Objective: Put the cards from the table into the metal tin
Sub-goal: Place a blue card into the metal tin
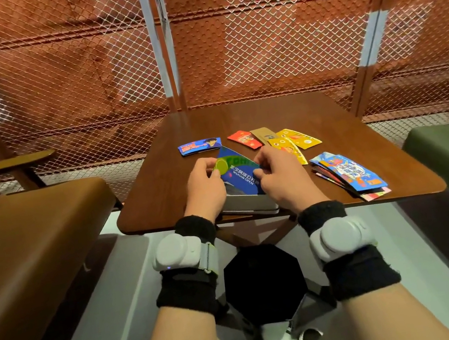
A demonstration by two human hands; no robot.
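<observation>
Your left hand (204, 183) and right hand (280, 176) both pinch the blue card (239, 176) (tilted) over the metal tin (249, 206); other cards (347, 173) lie at three o'clock on the counter (282, 111).

Both hands hold a blue card with a green tennis ball (237, 175), tilted over the grey metal tin (249, 206) at the near edge of the brown wooden table (328, 121); the left hand (205, 186) pinches its left edge, the right hand (281, 177) its right. Right of the tin lies a stack of colourful cards (351, 174); beyond it, a blue card (199, 146) and red and yellow cards (278, 139)
</observation>
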